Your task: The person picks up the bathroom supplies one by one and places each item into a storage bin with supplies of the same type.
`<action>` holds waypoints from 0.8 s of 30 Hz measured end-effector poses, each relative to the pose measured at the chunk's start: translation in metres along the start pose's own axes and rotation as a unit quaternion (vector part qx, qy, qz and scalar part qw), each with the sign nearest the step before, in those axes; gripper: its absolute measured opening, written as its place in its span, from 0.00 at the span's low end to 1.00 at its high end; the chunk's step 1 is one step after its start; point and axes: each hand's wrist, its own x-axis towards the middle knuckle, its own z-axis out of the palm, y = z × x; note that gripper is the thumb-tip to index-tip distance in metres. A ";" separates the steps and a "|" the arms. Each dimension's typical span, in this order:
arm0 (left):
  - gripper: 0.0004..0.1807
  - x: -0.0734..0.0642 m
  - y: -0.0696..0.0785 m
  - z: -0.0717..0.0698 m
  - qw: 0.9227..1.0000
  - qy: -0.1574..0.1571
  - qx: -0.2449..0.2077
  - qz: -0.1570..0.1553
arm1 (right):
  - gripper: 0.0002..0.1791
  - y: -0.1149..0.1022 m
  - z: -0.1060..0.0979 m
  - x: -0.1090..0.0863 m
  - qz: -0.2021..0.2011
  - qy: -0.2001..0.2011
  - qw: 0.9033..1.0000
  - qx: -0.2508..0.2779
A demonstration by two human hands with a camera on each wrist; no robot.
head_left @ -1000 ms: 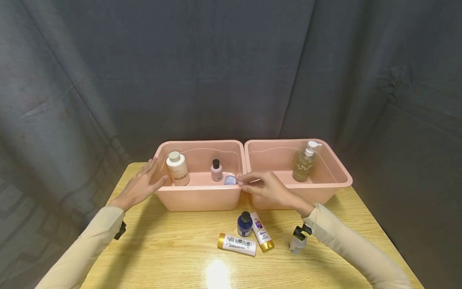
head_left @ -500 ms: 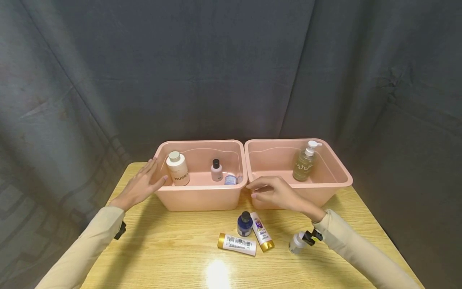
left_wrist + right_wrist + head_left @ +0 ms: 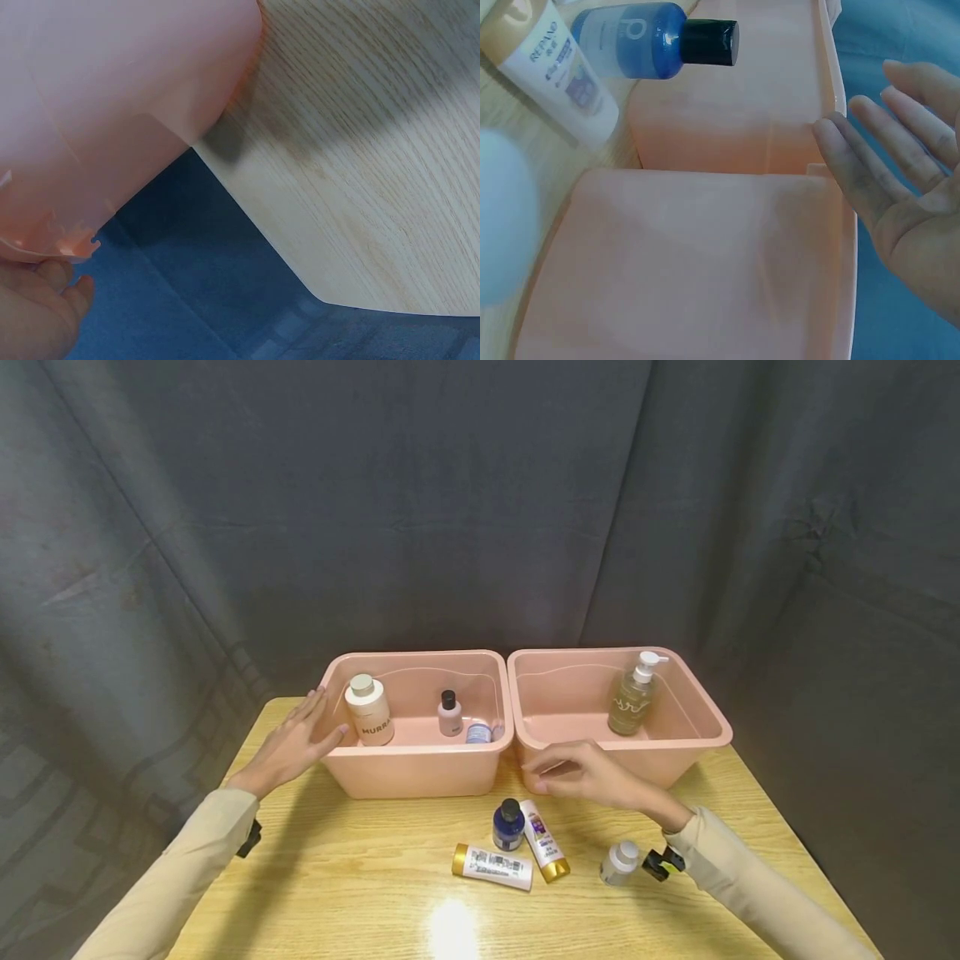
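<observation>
My left hand [image 3: 288,747] rests with straight fingers on the left rim of the left pink bin [image 3: 420,775]. In the left wrist view, its fingertips [image 3: 79,292] touch that rim. My right hand [image 3: 588,774], holding nothing, hovers before the front wall of the right pink bin [image 3: 667,764]. Its fingers are loosely bent, and the right wrist view shows a bare palm [image 3: 930,225]. Inside the left bin are a large white bottle [image 3: 372,718], a small pink bottle [image 3: 450,718] with a black cap and a small bluish jar [image 3: 478,734]. A pump bottle [image 3: 632,702] stands in the right bin.
On the wooden table [image 3: 352,877], in front of the bins, are a blue bottle [image 3: 508,831] with a black cap, two gold-capped tubes, one leaning outward [image 3: 542,837] and one crosswise [image 3: 497,867], and a small white bottle [image 3: 618,864]. A grey curtain [image 3: 450,510] hangs behind.
My right hand has drawn back from the left bin's right front corner, moving right and toward me to the front of the right bin. The left hand has stayed put.
</observation>
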 end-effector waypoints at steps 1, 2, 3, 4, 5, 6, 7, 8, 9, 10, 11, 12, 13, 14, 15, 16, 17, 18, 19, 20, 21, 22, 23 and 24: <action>0.47 0.000 0.000 0.000 1.000 -0.001 0.000 0.000 | 0.15 0.001 0.000 -0.001 -0.001 -0.002 1.000 -0.002; 0.47 0.000 0.000 0.000 1.000 -0.001 0.000 -0.001 | 0.15 0.002 0.000 -0.003 -0.003 -0.003 1.000 -0.004; 0.47 0.000 0.000 0.000 1.000 -0.002 0.001 -0.002 | 0.15 0.002 0.000 -0.004 -0.004 -0.004 1.000 -0.007; 0.47 0.000 0.001 0.000 1.000 -0.003 0.001 -0.003 | 0.15 0.003 -0.001 -0.005 -0.005 -0.005 1.000 -0.007; 0.47 0.000 0.001 0.000 1.000 -0.004 0.001 -0.004 | 0.15 0.004 -0.001 -0.006 -0.006 -0.005 1.000 -0.008; 0.48 0.000 0.001 0.000 1.000 -0.005 0.001 -0.003 | 0.15 0.005 -0.001 -0.007 -0.006 -0.006 1.000 -0.009; 0.48 -0.001 0.001 0.000 1.000 -0.006 0.001 -0.003 | 0.15 0.006 -0.002 -0.009 -0.007 -0.008 1.000 -0.009; 0.48 -0.001 0.001 -0.001 1.000 -0.006 0.001 -0.004 | 0.15 0.007 -0.002 -0.010 -0.008 -0.009 1.000 -0.010; 0.48 -0.001 0.001 -0.001 1.000 -0.005 0.001 -0.004 | 0.16 0.008 -0.002 -0.011 -0.007 -0.011 1.000 -0.010; 0.48 -0.001 0.001 -0.001 1.000 -0.005 0.001 -0.003 | 0.16 0.009 -0.002 -0.012 -0.007 -0.012 1.000 -0.011; 0.48 -0.001 0.001 -0.001 1.000 -0.004 0.001 -0.003 | 0.16 0.011 -0.003 -0.014 -0.006 -0.014 1.000 -0.011; 0.48 -0.001 0.002 -0.001 1.000 -0.004 0.001 -0.003 | 0.16 0.012 -0.003 -0.015 -0.004 -0.017 1.000 -0.010; 0.48 -0.001 0.001 -0.001 1.000 -0.003 0.000 -0.004 | 0.17 0.012 -0.003 -0.017 -0.002 -0.020 1.000 -0.006; 0.48 -0.001 0.001 -0.001 1.000 -0.003 0.000 -0.003 | 0.17 0.013 -0.003 -0.018 0.000 -0.024 1.000 0.000; 0.48 -0.001 0.002 -0.001 1.000 -0.002 0.000 -0.002 | 0.17 0.014 -0.003 -0.020 0.003 -0.027 1.000 0.007; 0.48 -0.001 0.002 -0.001 1.000 -0.002 0.000 -0.002 | 0.18 0.015 -0.003 -0.021 0.005 -0.032 0.999 0.014; 0.48 -0.001 0.002 -0.001 1.000 -0.001 0.000 -0.002 | 0.18 0.016 -0.004 -0.023 0.007 -0.036 0.999 0.020; 0.48 -0.001 0.001 -0.001 1.000 -0.002 0.000 -0.002 | 0.18 0.017 -0.004 -0.024 0.009 -0.041 0.999 0.026; 0.48 -0.001 0.001 -0.001 1.000 -0.003 0.000 -0.002 | 0.18 0.018 -0.005 -0.026 0.010 -0.045 0.998 0.030; 0.47 -0.001 0.001 -0.001 1.000 -0.004 0.000 0.000 | 0.18 0.019 -0.006 -0.028 0.011 -0.049 0.998 0.030; 0.47 -0.001 0.000 -0.001 1.000 -0.004 0.000 0.000 | 0.18 0.020 -0.006 -0.029 0.011 -0.051 0.998 0.028; 0.47 -0.001 0.000 -0.001 1.000 -0.005 0.001 0.000 | 0.18 0.021 -0.007 -0.031 0.013 -0.054 0.998 0.026; 0.48 0.000 0.000 -0.001 1.000 -0.006 0.000 0.000 | 0.18 0.022 -0.007 -0.033 0.015 -0.056 0.998 0.024; 0.47 -0.001 0.000 -0.001 1.000 -0.006 0.000 0.000 | 0.18 0.023 -0.008 -0.034 0.015 -0.057 0.998 0.021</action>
